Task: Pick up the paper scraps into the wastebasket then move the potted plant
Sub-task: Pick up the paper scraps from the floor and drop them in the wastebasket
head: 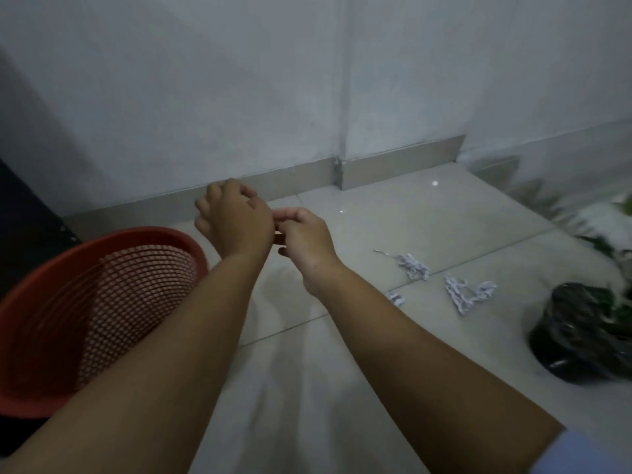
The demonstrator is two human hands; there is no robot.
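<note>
A red mesh wastebasket (147, 236) stands on the floor at the left; I see nothing inside the part that shows. My left hand (234, 217) and my right hand (302, 239) meet just right of its rim, above the tiles, fingertips touching. Both hands have loosely curled, separated fingers, and no paper shows in either. White paper scraps lie on the tiles to the right: one clump (414, 265), a larger one (462, 293) and a small bit (395, 297). The potted plant (581, 333), its base wrapped in black plastic, stands at the right edge with green leaves cut off by the frame.
A grey wall with a low skirting (393, 165) runs behind the hands, and a corner juts out at the back right. Something dark (20, 213) stands behind the wastebasket at the left. Pale glossy floor tiles (307, 388) spread out beneath my forearms.
</note>
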